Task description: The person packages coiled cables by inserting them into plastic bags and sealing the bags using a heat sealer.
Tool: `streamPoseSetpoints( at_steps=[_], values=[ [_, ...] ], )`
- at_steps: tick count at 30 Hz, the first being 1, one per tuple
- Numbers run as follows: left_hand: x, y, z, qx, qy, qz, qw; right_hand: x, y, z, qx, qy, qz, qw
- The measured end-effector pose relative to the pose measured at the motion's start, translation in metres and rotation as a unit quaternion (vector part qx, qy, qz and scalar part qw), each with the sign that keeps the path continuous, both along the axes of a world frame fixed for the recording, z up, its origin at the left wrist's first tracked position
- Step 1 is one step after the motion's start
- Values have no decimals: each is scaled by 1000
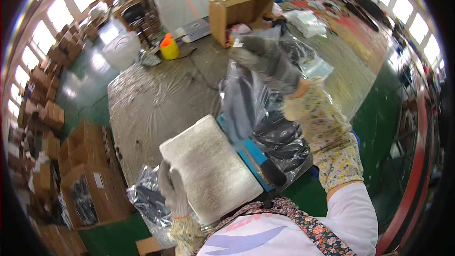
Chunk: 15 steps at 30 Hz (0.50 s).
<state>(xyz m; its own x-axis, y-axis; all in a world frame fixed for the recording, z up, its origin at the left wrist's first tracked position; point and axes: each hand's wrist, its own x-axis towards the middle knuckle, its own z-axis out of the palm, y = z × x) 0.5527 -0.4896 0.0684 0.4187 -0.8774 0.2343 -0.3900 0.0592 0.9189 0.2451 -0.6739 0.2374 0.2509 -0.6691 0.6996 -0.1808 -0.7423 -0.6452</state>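
Note:
My right hand [260, 59], in a grey knit glove and smeared by motion, is raised over the table in front of the cardboard box. It looks closed on the top of a clear plastic bag [241, 97] with something dark inside. My left hand [174, 187], also gloved, touches the left edge of a white foam block [215, 170] with its fingers stretched out. Beside that hand lies another bagged dark item [147, 204]. Along the block's right side is a blue flat piece [251, 156] with a black rounded end. Several bagged black items [284, 137] lie to its right.
An open cardboard box [244, 0] stands on its side at the table's far edge. An orange and yellow roll-shaped object [169, 48] sits far left on the plastic-covered table [151, 95]. Cartons [92, 189] stand on the floor at left. A red rail [412, 185] runs along the right.

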Motion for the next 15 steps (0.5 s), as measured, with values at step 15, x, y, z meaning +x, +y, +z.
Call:
streamPoseSetpoints(
  at_steps=[15],
  values=[
    [61,60,-40,2,466,-154,872,56,180,-58,-106,333,67,935]
  ],
)
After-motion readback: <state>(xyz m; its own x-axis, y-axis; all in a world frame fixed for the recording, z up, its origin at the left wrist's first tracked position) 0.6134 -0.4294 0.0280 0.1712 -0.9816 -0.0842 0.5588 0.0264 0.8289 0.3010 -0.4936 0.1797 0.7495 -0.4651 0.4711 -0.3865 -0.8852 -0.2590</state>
